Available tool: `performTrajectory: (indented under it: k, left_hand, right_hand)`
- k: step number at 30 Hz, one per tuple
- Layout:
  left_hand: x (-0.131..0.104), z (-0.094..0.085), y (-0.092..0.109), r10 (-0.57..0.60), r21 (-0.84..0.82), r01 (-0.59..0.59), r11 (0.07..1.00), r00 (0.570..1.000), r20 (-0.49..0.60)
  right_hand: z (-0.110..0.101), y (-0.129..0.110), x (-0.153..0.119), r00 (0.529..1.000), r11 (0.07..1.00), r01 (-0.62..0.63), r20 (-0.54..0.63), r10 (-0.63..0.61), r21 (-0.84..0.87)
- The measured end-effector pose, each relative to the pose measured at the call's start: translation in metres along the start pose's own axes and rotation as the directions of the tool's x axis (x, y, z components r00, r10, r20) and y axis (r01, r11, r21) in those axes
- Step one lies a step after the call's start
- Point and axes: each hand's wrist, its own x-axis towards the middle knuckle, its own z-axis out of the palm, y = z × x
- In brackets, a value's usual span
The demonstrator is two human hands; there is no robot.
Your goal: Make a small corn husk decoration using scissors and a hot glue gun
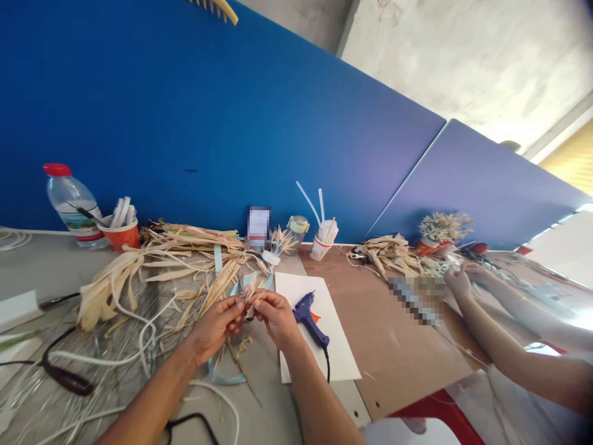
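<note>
In front of me, my left hand [221, 321] and my right hand [277, 314] meet with fingertips pinched together. Between them is a small, pale strip of corn husk [249, 287]; its finer shape is blurred and partly covered by the fingers. Dried corn husks [185, 238] lie in a heap behind and to the left of my hands. A blue glue gun [311, 320] rests on a white sheet [336, 352] just right of my right hand. Light blue ribbon [227, 378] and thin stalks lie below my left hand.
White cable [148, 337] and dark cords cross the left side. Along the blue partition [208, 111] stand a bottle [74, 204], a red cup [121, 236], a phone [258, 227], a jar [298, 232] and a cup [320, 247] with glue sticks. Another person's arms [504, 334] work at right.
</note>
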Motion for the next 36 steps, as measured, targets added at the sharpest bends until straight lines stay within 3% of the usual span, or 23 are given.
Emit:
performTrajectory:
  k: [5, 9, 20, 29, 32, 36]
  left_hand:
    - [0.002, 0.000, -0.003, 0.000, -0.035, -0.001, 0.999, 1.000, -0.028]
    - [0.002, 0.002, -0.004, -0.023, -0.109, 0.020, 0.994, 0.999, -0.032]
    - [-0.005, 0.004, 0.000, -0.105, -0.190, 0.125, 0.974, 0.988, 0.115]
    - [-0.009, 0.004, 0.002, -0.162, -0.233, 0.217, 0.948, 0.959, 0.232]
    - [-0.009, 0.004, 0.001, -0.164, -0.240, 0.217, 0.946, 0.961, 0.223]
    - [-0.006, 0.006, 0.001, -0.104, -0.251, 0.136, 0.958, 0.985, 0.135]
  right_hand:
    - [-0.003, 0.001, 0.002, 0.994, 0.995, 0.064, -0.089, -0.058, 0.073]
    - [-0.002, 0.001, 0.001, 0.998, 0.995, 0.029, -0.054, -0.024, 0.092]
    - [0.000, -0.001, 0.001, 0.998, 0.992, 0.068, -0.003, -0.068, 0.110]
    - [-0.002, -0.010, -0.003, 0.997, 0.991, 0.026, 0.074, -0.036, 0.133]
    - [-0.002, -0.011, -0.004, 0.995, 0.990, 0.012, 0.101, -0.026, 0.140]
    - [0.000, -0.010, -0.004, 0.997, 0.987, -0.031, 0.079, 0.018, 0.160]
